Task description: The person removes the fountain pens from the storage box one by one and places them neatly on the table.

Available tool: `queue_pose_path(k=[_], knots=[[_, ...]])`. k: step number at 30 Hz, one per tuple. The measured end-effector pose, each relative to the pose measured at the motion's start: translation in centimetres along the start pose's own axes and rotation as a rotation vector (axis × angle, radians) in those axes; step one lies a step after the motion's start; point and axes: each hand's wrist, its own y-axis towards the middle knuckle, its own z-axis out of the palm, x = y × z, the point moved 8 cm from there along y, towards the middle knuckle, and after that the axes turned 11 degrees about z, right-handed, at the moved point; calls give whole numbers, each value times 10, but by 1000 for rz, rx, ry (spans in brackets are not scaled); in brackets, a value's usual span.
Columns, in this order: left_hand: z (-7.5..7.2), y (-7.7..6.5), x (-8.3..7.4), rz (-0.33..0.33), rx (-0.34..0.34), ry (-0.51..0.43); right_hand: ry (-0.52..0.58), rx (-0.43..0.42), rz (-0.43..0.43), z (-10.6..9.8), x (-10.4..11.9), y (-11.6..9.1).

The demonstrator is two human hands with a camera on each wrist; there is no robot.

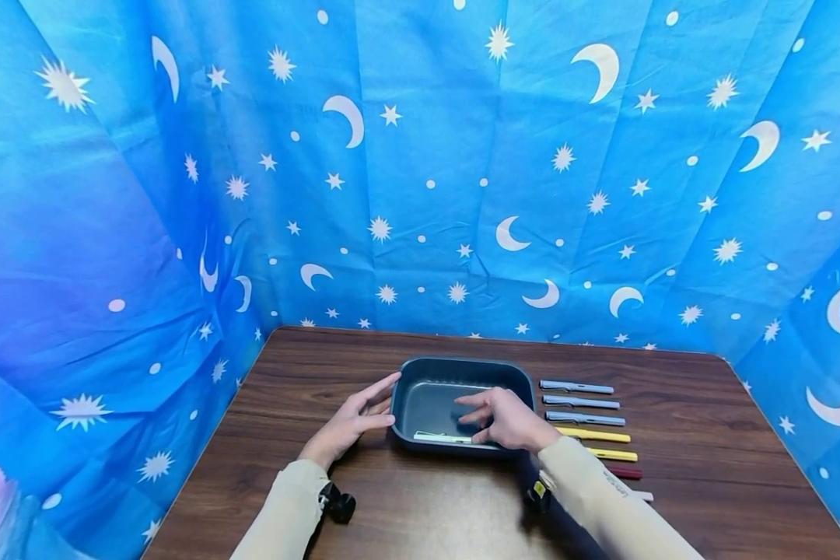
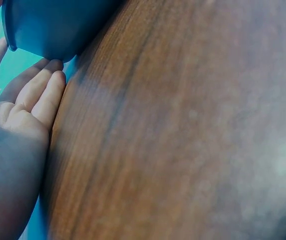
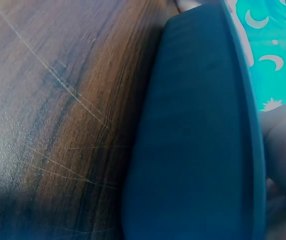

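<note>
A dark rectangular tray (image 1: 455, 372) stands on the table, and a pale green-white pen (image 1: 441, 439) lies in it along the near wall. My left hand (image 1: 350, 424) is at the tray's left end, fingers extended and fingertips at its side; the left wrist view shows those fingers (image 2: 42, 92) against the tray's outer wall (image 2: 57, 27). Over the near right part of the tray, my right hand (image 1: 507, 420) reaches in with fingers spread and thumb right by the pen's right end. In the right wrist view the tray's wall (image 3: 198, 125) hides most of that hand (image 3: 285, 155).
Right of the tray, several pens lie in a column: blue-grey pens (image 1: 581, 403), yellow pens (image 1: 602, 435), a dark red pen (image 1: 626, 472) and a white one (image 1: 644, 496), partly behind the right forearm. A blue star-and-moon cloth (image 1: 420, 155) hangs behind the wooden table (image 1: 308, 358).
</note>
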Motion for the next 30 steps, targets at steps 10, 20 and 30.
queue_pose_path(k=[10,20,30], knots=[[0,0,1,0,3,5,-82,-39,26,4,0,1],[0,1,1,1,0,4,-268,-79,30,3,2,6],[0,2,1,-5,-10,11,-335,-121,6,2,5,7]])
